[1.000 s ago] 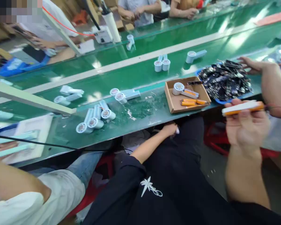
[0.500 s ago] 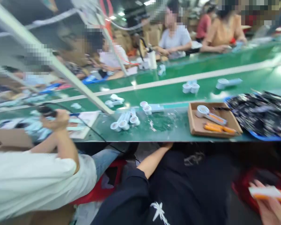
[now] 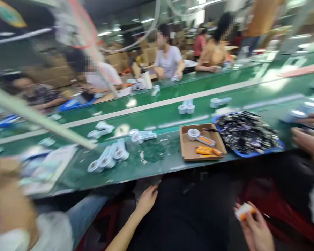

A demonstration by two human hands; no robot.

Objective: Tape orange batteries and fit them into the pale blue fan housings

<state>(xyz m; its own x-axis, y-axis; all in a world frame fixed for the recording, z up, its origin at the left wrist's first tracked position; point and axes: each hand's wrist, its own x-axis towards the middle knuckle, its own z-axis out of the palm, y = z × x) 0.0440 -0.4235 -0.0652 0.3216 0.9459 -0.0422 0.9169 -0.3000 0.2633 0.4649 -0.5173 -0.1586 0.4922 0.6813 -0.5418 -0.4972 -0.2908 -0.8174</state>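
At four o'clock, the right hand [image 3: 259,228] grasps an orange-and-white piece [image 3: 244,211] in its fingers, beyond the edge of the counter [image 3: 157,165]; a slack pinch could drop it. At six, whether the left hand [image 3: 146,201] holds anything, I cannot tell.

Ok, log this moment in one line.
right hand: holding orange-and-white piece | left hand: lowered, grip unclear | cardboard tray: orange cylinders inside
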